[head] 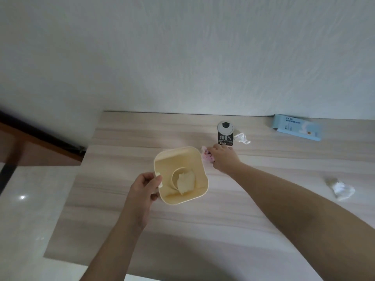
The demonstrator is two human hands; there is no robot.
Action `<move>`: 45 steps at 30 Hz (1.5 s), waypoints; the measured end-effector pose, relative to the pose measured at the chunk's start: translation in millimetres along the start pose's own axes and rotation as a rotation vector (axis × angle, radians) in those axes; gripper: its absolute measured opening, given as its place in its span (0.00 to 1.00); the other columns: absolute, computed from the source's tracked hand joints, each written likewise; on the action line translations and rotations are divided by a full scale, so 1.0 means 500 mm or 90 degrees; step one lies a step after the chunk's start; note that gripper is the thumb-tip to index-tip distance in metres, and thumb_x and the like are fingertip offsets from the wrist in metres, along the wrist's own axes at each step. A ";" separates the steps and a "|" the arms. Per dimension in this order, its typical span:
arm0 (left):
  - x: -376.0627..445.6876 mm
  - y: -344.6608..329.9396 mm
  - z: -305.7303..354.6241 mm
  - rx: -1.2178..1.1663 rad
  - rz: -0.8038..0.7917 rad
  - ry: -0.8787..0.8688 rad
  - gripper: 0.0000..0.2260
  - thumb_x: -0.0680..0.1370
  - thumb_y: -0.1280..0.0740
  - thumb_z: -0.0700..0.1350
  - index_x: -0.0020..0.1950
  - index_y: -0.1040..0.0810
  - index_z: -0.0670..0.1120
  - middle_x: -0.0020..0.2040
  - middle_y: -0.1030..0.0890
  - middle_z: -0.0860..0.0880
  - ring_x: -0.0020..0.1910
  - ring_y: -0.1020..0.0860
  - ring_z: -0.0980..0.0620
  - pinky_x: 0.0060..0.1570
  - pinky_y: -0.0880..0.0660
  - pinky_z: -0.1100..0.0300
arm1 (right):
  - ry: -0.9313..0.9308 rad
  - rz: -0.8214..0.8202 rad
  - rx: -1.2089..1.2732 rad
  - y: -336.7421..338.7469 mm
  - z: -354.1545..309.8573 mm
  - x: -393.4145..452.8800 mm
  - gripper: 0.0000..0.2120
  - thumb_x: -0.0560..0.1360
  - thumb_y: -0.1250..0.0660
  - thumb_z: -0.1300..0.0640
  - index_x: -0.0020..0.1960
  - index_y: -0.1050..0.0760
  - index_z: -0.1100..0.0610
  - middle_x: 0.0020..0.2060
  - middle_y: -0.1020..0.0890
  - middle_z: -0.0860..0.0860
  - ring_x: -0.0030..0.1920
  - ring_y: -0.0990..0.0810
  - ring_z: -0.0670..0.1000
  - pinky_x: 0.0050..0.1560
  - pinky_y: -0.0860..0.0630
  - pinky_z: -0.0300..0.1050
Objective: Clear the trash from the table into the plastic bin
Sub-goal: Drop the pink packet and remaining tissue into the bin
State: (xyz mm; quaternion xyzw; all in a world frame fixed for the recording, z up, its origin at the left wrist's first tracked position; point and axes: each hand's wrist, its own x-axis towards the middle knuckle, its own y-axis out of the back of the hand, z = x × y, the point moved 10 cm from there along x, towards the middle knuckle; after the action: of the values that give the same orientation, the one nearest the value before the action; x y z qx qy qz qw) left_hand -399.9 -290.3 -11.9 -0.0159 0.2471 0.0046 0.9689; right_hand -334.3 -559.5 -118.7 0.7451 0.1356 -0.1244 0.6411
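A cream plastic bin (199, 159) stands on the wooden table, with a crumpled tissue (185, 182) lying inside it. My left hand (145, 188) grips the bin's left rim. My right hand (223, 158) rests on the table just right of the bin, fingers closed on a pink speckled wrapper (205, 154) that pokes out beside the bin's top right corner. A black "100%" packet (225, 138) lies just beyond that hand. A small white crumpled paper (241, 137) sits next to the packet. A larger crumpled tissue (341, 188) lies far right.
A light blue box (297, 129) leans at the back right against the white wall. A round grey cable grommet (225, 126) is set in the table (203, 230) behind the black packet. The table's left edge drops to a glossy floor (30, 209).
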 end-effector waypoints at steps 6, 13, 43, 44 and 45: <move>0.006 0.001 -0.005 0.024 -0.004 0.001 0.07 0.77 0.33 0.39 0.53 0.26 0.38 0.45 0.24 0.41 0.41 0.29 0.46 0.37 0.33 0.54 | -0.088 0.061 0.204 0.003 0.051 -0.027 0.25 0.68 0.32 0.55 0.64 0.29 0.52 0.56 0.23 0.54 0.55 0.25 0.58 0.55 0.28 0.51; 0.007 -0.023 0.000 0.045 -0.055 -0.016 0.06 0.76 0.31 0.41 0.50 0.24 0.41 0.43 0.22 0.44 0.43 0.29 0.46 0.40 0.33 0.51 | -0.204 0.101 0.743 0.047 0.090 -0.131 0.17 0.71 0.29 0.48 0.58 0.25 0.47 0.46 0.17 0.44 0.45 0.19 0.45 0.37 0.26 0.40; -0.033 -0.096 -0.017 0.120 -0.260 0.022 0.21 0.64 0.24 0.54 0.49 0.23 0.42 0.40 0.23 0.45 0.37 0.27 0.47 0.34 0.32 0.56 | -0.072 0.301 0.428 0.207 -0.197 -0.391 0.16 0.75 0.33 0.55 0.62 0.24 0.58 0.60 0.22 0.53 0.58 0.23 0.55 0.57 0.27 0.45; -0.032 -0.096 -0.018 0.123 -0.257 0.024 0.22 0.64 0.24 0.54 0.49 0.23 0.42 0.40 0.22 0.44 0.37 0.26 0.47 0.35 0.32 0.55 | -0.068 0.322 0.427 0.214 -0.189 -0.402 0.15 0.74 0.33 0.57 0.60 0.23 0.58 0.58 0.21 0.52 0.57 0.23 0.55 0.57 0.27 0.44; -0.031 -0.095 -0.020 0.127 -0.254 0.025 0.22 0.64 0.24 0.54 0.50 0.23 0.42 0.40 0.22 0.44 0.38 0.26 0.47 0.35 0.32 0.55 | -0.065 0.351 0.418 0.224 -0.180 -0.415 0.13 0.74 0.32 0.59 0.58 0.22 0.58 0.56 0.20 0.52 0.56 0.22 0.55 0.56 0.26 0.45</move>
State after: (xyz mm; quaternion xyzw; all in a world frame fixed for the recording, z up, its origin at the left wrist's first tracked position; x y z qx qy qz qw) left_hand -417.5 -338.4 -11.8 0.0311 0.2573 -0.2117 0.9424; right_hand -486.1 -495.2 72.2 0.9108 -0.1472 -0.0212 0.3852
